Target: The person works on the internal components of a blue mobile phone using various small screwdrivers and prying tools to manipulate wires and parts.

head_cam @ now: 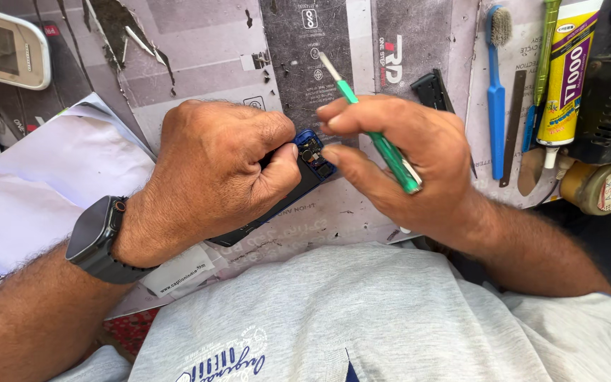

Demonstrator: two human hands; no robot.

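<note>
My left hand (213, 170) grips a blue opened phone (310, 161), tilted up off the worn work mat (199, 49); its exposed camera corner shows between my thumbs. My right hand (404, 159) holds a green-handled screwdriver (376, 138) tucked between the fingers, metal tip pointing up and away, while its thumb and forefinger pinch at the phone's top corner. A dark smartwatch (97, 237) sits on my left wrist.
At the right lie a blue toothbrush (496, 85), a yellow glue tube (567, 71), a thin metal tool (512, 127) and a small jar (602, 185). A white phone (5, 46) rests at top left, white paper (44, 177) under my left arm.
</note>
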